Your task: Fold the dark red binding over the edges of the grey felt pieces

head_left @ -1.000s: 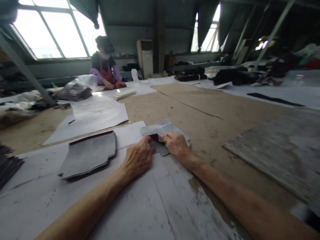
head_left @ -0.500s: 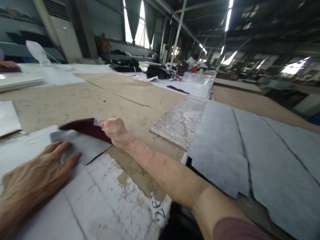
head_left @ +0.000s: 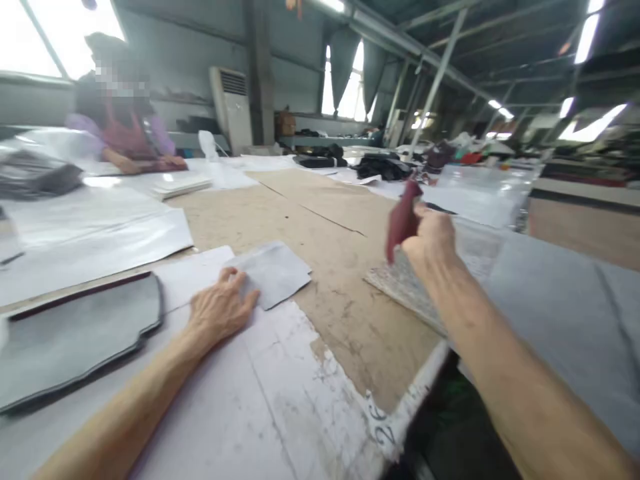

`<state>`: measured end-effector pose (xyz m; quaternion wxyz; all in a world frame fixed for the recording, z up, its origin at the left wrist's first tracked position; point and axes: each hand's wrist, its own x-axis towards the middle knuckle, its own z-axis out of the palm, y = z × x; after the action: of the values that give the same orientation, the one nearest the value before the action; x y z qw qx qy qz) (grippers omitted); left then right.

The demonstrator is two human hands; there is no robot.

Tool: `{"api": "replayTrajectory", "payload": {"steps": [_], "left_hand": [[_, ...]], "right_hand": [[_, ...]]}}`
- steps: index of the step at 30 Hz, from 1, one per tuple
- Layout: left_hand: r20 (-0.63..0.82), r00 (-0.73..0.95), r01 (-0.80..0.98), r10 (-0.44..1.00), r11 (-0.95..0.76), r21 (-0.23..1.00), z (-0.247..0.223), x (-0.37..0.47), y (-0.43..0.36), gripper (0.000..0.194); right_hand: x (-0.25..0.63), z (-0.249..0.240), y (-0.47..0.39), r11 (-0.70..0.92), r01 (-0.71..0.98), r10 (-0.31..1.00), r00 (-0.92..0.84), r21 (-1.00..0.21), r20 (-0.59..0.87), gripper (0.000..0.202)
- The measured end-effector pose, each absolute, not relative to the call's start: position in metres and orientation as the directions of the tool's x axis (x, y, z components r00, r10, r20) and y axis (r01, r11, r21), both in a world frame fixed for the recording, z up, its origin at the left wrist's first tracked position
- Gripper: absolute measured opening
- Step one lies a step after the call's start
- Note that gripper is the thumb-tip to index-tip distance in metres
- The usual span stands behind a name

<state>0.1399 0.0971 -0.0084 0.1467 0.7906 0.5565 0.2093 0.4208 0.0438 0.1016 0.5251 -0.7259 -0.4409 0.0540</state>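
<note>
My left hand (head_left: 223, 300) lies on the near left of the table with its fingers spread, pressing on the edge of a pale grey cut piece (head_left: 275, 272). That piece rests flat across white paper and brown board. Raised over the table to the right, my right hand (head_left: 434, 235) grips a dark red, limp piece of leather-like material (head_left: 403, 217) between thumb and fingers. The red piece is blurred by motion. Left of my left arm sits a thicker stack of grey-faced pieces (head_left: 85, 333) with dark edges.
Brown board (head_left: 330, 227) covers the middle of the table. A worn whitish slab (head_left: 410, 290) and a grey sheet (head_left: 545, 287) lie at the right. Dark bundles (head_left: 375, 167) stand farther back. Another person (head_left: 125, 127) works across the table at the far left.
My right hand has lifted the dark red piece off the grey one and carried it right. My left hand stays on the grey piece. The view has turned left, bringing the other person in.
</note>
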Motion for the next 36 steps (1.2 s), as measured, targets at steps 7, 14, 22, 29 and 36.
{"api": "replayTrajectory", "payload": {"steps": [7,14,22,29,36], "left_hand": [[-0.037,0.251,0.647,0.967,-0.139,0.749,0.005,0.100,0.088,0.062],[-0.355,0.324,0.629,0.877,0.081,0.773,0.028,0.023,0.042,0.055],[-0.192,0.220,0.753,0.956,-0.041,0.657,0.020,0.000,0.005,0.015],[-0.022,0.225,0.741,0.974,-0.157,0.653,0.010,-0.002,-0.004,0.025],[0.142,0.325,0.665,0.935,-0.333,0.669,0.002,-0.005,-0.003,0.022]], "right_hand": [[0.295,0.061,-0.017,0.122,0.531,0.819,0.423,-0.839,0.387,0.018],[0.177,-0.012,-0.058,0.690,0.559,0.675,-0.267,-0.460,0.688,0.026],[0.125,-0.025,-0.061,0.879,0.364,0.457,-0.453,-0.309,0.765,0.028],[0.193,0.008,-0.008,0.703,0.591,0.710,-0.557,-0.396,0.430,0.023],[0.211,0.005,0.021,0.693,0.642,0.718,-0.654,-0.328,0.239,0.016]]}}
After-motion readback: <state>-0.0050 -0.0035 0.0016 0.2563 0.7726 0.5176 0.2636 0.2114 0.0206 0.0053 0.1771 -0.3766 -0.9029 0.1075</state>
